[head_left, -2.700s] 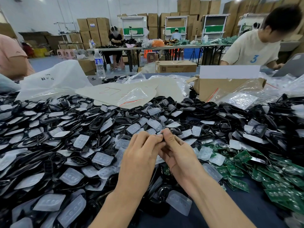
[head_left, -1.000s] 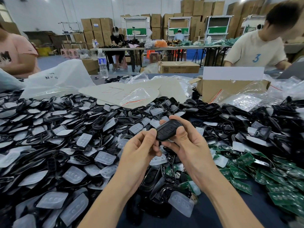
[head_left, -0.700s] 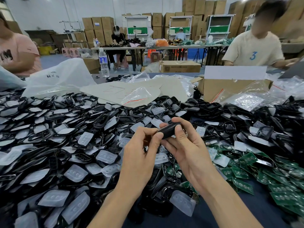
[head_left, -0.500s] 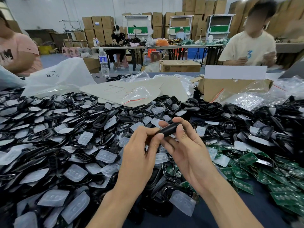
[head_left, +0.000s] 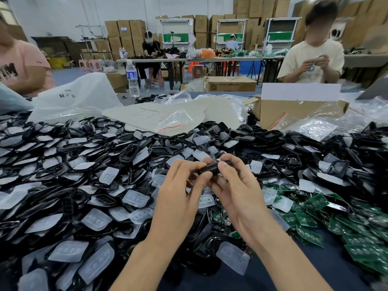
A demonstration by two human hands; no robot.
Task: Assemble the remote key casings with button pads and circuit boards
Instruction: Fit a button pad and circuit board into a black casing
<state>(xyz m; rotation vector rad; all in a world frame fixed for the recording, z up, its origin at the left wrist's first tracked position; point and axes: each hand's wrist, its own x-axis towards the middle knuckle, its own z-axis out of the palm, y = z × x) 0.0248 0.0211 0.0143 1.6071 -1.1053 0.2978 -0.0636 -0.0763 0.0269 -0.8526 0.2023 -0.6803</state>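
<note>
Both hands, left hand point(head_left: 178, 198) and right hand point(head_left: 237, 196), pinch one black casing point(head_left: 211, 168) together above the counter's middle; it looks closed, while heaps of button pads point(head_left: 96, 221) and circuit boards point(head_left: 315, 203) remain unassembled.

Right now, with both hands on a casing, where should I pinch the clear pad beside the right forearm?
Probably the thin flat rim at its near right edge, coming from the table side. The pad lies flat, bumps up; piled casings crowd its left edge, while the right edge rests on bare table.
</note>
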